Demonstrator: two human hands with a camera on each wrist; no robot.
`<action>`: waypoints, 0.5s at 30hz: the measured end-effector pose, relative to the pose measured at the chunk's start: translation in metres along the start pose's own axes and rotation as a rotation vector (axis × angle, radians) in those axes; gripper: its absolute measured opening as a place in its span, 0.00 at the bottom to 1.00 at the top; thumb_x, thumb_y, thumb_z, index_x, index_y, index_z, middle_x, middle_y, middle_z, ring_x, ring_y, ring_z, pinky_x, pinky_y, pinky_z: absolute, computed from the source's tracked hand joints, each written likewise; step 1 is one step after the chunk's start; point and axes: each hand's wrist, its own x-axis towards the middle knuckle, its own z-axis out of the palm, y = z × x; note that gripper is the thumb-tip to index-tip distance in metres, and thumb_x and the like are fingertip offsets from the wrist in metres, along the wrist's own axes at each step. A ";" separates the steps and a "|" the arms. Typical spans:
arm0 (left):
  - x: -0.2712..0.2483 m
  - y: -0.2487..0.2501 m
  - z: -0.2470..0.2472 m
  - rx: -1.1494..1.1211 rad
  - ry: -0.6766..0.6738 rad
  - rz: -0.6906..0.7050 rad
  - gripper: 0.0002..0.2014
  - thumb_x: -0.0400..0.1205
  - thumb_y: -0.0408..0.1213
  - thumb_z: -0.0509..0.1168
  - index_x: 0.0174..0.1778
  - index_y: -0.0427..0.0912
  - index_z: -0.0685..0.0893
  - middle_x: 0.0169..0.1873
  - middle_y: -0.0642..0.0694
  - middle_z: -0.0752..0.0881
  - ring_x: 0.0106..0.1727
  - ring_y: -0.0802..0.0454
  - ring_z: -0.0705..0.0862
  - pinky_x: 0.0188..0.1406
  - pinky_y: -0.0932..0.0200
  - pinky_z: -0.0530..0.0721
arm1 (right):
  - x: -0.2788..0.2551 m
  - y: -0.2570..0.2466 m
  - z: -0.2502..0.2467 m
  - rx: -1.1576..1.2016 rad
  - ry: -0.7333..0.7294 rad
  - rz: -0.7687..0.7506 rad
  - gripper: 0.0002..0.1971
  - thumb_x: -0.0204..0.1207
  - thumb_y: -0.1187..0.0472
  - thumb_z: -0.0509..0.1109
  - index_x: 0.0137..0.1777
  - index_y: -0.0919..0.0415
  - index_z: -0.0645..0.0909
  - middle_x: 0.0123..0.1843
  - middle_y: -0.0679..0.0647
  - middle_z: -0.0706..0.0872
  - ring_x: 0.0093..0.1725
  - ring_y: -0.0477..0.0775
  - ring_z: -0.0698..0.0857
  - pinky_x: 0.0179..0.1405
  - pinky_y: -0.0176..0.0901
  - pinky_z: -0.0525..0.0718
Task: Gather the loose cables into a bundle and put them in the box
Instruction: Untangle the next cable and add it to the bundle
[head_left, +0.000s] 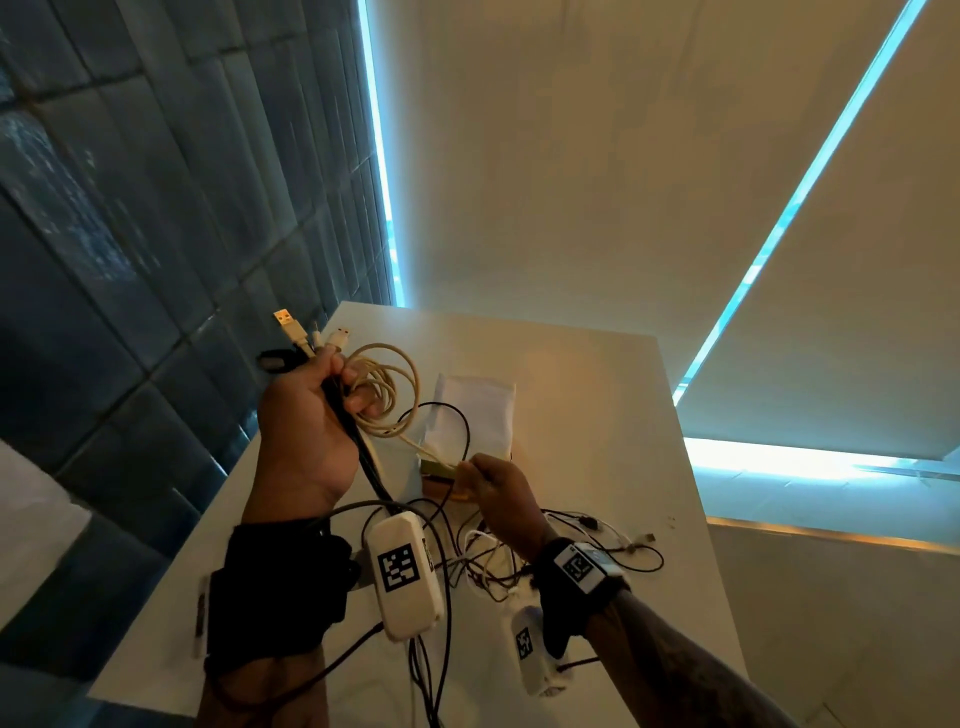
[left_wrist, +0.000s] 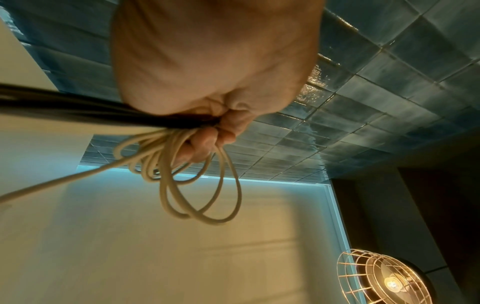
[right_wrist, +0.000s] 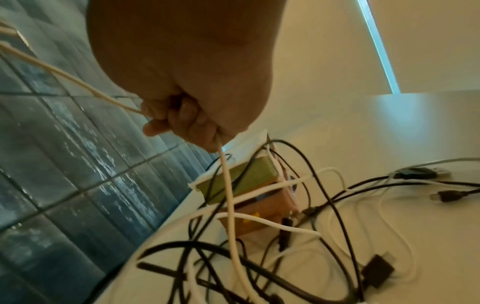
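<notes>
— What has the left hand got, there left of centre in the head view?

— A fistful: the fingers are curled tight round a beige coil and a thick black cable, with plugs poking out above the fist.

— And the right hand?

— Lower, right of centre. Its fingers are closed on a beige strand that runs up towards the coil; a white cable hangs from the same grip down to the table.

— Where are the rest of the cables?

— A loose tangle of black and white ones, low in the frame on the table, under the right wrist.

— The box?

— Just behind the right hand, mid-frame, with a cable or two draped over it. Its white lid looks raised, I think, though the view there is cluttered.
</notes>
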 end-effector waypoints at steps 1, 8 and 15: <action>0.000 0.001 -0.001 -0.001 0.007 0.005 0.17 0.87 0.36 0.50 0.31 0.46 0.67 0.23 0.53 0.71 0.21 0.58 0.66 0.29 0.61 0.67 | 0.002 0.008 0.000 -0.070 0.016 -0.013 0.14 0.85 0.64 0.62 0.38 0.68 0.81 0.32 0.48 0.82 0.32 0.38 0.82 0.38 0.35 0.80; 0.002 0.002 -0.008 0.091 0.073 0.010 0.17 0.87 0.36 0.51 0.30 0.46 0.67 0.20 0.54 0.71 0.19 0.59 0.65 0.27 0.61 0.64 | 0.015 0.013 -0.003 -0.048 0.145 0.142 0.14 0.84 0.57 0.63 0.40 0.63 0.82 0.36 0.51 0.83 0.38 0.54 0.83 0.42 0.56 0.86; 0.007 -0.008 -0.004 0.344 0.116 0.008 0.19 0.87 0.35 0.51 0.27 0.45 0.66 0.18 0.53 0.70 0.17 0.59 0.65 0.23 0.61 0.65 | 0.006 -0.103 -0.009 0.425 0.175 -0.139 0.07 0.84 0.61 0.64 0.45 0.60 0.79 0.29 0.46 0.75 0.23 0.41 0.70 0.22 0.33 0.69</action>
